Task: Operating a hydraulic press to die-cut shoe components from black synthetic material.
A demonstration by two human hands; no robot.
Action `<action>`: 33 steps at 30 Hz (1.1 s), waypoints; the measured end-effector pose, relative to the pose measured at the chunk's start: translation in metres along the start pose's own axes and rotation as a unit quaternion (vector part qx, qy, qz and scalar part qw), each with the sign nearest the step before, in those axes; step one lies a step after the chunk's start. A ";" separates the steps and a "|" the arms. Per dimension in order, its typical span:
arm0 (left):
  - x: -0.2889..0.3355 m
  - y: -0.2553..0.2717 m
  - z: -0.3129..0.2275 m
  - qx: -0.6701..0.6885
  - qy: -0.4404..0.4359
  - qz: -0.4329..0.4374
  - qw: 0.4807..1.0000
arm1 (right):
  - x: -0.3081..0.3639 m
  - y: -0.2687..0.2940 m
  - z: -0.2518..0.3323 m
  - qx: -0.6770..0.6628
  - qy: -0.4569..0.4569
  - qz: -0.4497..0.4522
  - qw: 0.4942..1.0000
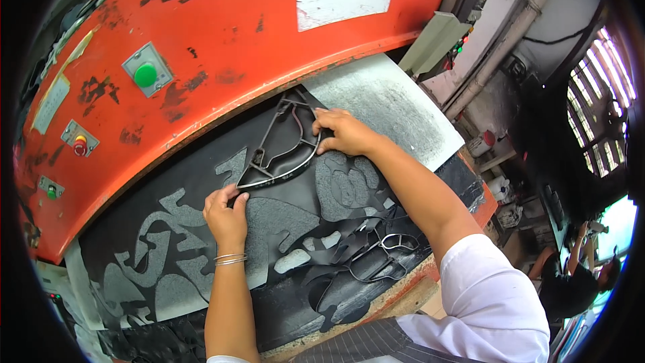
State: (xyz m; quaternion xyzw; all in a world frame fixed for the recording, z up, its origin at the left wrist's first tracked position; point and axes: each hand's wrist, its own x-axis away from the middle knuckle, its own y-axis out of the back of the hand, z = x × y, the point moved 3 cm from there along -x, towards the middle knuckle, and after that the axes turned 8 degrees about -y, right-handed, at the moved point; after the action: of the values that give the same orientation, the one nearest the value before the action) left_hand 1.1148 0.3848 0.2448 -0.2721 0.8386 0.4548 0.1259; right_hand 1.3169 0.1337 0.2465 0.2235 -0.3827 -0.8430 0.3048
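A metal cutting die (285, 176), a curved frame of steel strip with inner braces, lies on a black sheet of leather-like material (299, 193). My left hand (226, 215) pinches its near left tip between thumb and fingers. At its right side, the fingers and thumb of my right hand (346, 132) grip the curved edge. Around the die, shaped holes in the sheet show a grey speckled surface (272, 218) beneath. A second, smaller cutting die (386, 262) rests by the table's front edge, among black scraps.
A large orange-red press (235, 47) spans the far side, its lower edge just beyond the die. Its front carries a green button (145, 75) and a red knob (80, 146). A pale board (396, 104) extends to the right. Another person (571, 286) is at far right.
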 end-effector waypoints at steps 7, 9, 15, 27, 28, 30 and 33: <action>-0.006 -0.006 -0.010 0.027 0.048 -0.016 0.998 | -0.023 0.005 -0.014 -0.038 0.066 0.022 0.997; -0.007 -0.007 -0.010 0.026 0.025 -0.021 0.999 | -0.021 0.005 -0.016 -0.044 0.066 0.012 0.997; -0.004 -0.006 -0.007 0.012 0.014 -0.015 1.000 | -0.014 0.001 -0.017 -0.021 0.061 -0.008 0.998; -0.003 -0.011 -0.016 0.020 0.040 -0.023 0.999 | -0.009 0.004 -0.024 -0.028 0.077 -0.040 0.996; -0.003 -0.011 -0.017 0.019 0.040 -0.022 0.999 | -0.009 0.004 -0.023 -0.029 0.077 -0.041 0.996; -0.004 -0.011 -0.019 0.004 0.044 -0.020 0.999 | -0.009 0.004 -0.024 -0.030 0.076 -0.035 0.996; -0.002 -0.013 -0.018 0.007 0.039 -0.024 0.999 | -0.009 0.004 -0.025 -0.025 0.074 -0.033 0.996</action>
State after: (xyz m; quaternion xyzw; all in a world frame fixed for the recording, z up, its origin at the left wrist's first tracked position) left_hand 1.1248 0.3649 0.2469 -0.3084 0.8393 0.4349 0.1062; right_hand 1.3397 0.1251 0.2358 0.2905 -0.3302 -0.8430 0.3098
